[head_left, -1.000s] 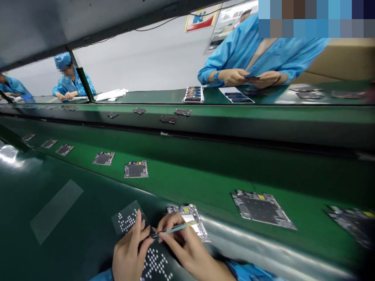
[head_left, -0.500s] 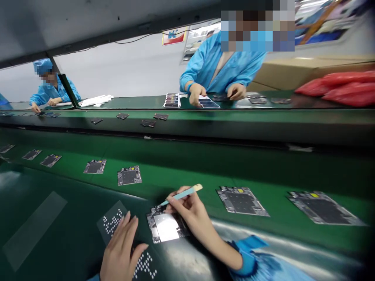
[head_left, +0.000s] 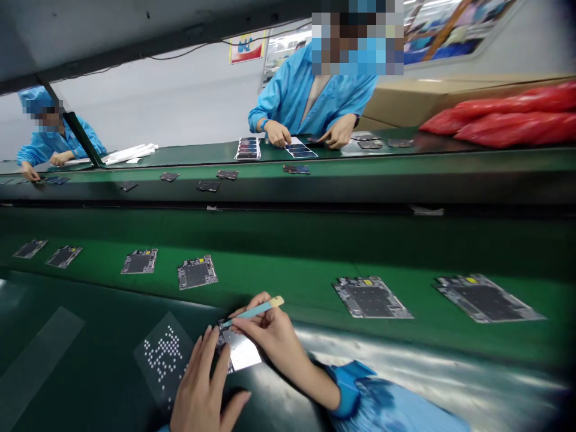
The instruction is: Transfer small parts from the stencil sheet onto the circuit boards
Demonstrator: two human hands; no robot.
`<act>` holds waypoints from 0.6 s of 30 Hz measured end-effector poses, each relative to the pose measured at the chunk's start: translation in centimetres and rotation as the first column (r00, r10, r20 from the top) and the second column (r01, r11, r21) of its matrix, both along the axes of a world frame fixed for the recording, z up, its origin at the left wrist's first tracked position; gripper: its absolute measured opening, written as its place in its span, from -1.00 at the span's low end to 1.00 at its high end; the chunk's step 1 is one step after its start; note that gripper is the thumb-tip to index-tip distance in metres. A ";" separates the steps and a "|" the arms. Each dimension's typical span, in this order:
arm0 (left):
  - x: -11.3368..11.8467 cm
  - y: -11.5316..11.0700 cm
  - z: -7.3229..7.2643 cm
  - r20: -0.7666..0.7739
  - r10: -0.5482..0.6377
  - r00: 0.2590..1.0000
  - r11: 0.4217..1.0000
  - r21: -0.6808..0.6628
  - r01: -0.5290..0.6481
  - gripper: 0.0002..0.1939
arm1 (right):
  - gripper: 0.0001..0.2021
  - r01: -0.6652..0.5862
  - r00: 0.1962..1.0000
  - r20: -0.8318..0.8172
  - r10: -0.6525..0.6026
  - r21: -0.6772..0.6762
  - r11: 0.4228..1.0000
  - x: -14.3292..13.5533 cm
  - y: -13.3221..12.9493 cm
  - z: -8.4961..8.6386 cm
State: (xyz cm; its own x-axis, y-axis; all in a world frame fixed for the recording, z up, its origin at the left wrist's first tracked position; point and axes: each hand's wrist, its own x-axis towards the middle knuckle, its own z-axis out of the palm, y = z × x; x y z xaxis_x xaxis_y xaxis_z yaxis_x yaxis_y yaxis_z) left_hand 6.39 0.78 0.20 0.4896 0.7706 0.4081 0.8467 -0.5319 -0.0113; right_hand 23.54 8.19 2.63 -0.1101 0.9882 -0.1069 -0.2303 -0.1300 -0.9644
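Observation:
My right hand [head_left: 270, 330] pinches slim light-blue tweezers [head_left: 256, 310] with a pale yellow end. Their tip points down at the upper left part of a circuit board [head_left: 245, 353], which has a bright silvery plate on it and lies on the dark green bench. My left hand [head_left: 202, 384] is open, fingers stretched out, with its fingertips at the board's left edge, partly covering it. Beside that hand lies a clear sheet [head_left: 164, 354] with many small white dots; its lower part is hidden by the hand.
Circuit boards lie along the green belt [head_left: 270, 240], among them one at right [head_left: 373, 298] and one at left [head_left: 198, 272]. A clear strip [head_left: 42, 354] lies on the bench. Across the line, a person in blue [head_left: 310, 96] handles boards near red bags [head_left: 504, 114].
My left hand has moved from the dotted sheet to the board's left edge. My right hand with the tweezers stays over the board, its tip now closer to the left fingers. The view has shifted.

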 end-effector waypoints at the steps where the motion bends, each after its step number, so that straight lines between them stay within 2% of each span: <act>1: 0.0 0.0 0.0 0.003 -0.001 1.000 1.000 0.002 0.001 -0.48 | -0.61 -0.002 1.000 0.019 0.002 0.007 1.000 0.0 0.0 0.0; 7: 0.2 0.3 0.3 -0.062 -0.038 0.997 0.999 0.010 0.039 -0.43 | -0.64 0.012 0.997 0.072 -0.014 0.030 0.999 -0.3 -0.2 -0.2; 10: 0.5 0.5 0.8 -0.072 -0.020 0.997 1.000 0.008 0.020 -0.42 | -0.66 0.036 0.998 0.045 -0.039 0.065 0.997 -0.6 -0.2 0.1; 12: 0.6 0.5 1.2 -0.069 -0.005 0.998 1.000 -0.004 0.004 -0.43 | -0.64 0.127 0.992 -0.040 -0.124 0.105 0.986 -0.4 0.0 0.6; 14: 0.5 0.2 1.5 -0.070 -0.006 0.998 1.000 -0.017 0.005 -0.39 | -0.61 0.269 0.957 -0.148 -0.249 0.130 0.954 0.5 0.4 1.6; 16: 0.5 -0.5 1.5 -0.086 -0.024 0.996 1.000 0.000 0.024 -0.31 | -0.59 0.388 0.909 -0.216 -0.356 0.128 0.913 2.1 0.8 3.0; 18: 1.0 -1.2 1.0 -0.115 -0.070 0.991 0.996 0.039 0.075 -0.23 | -0.57 0.450 0.879 -0.237 -0.415 0.119 0.885 4.1 1.0 4.5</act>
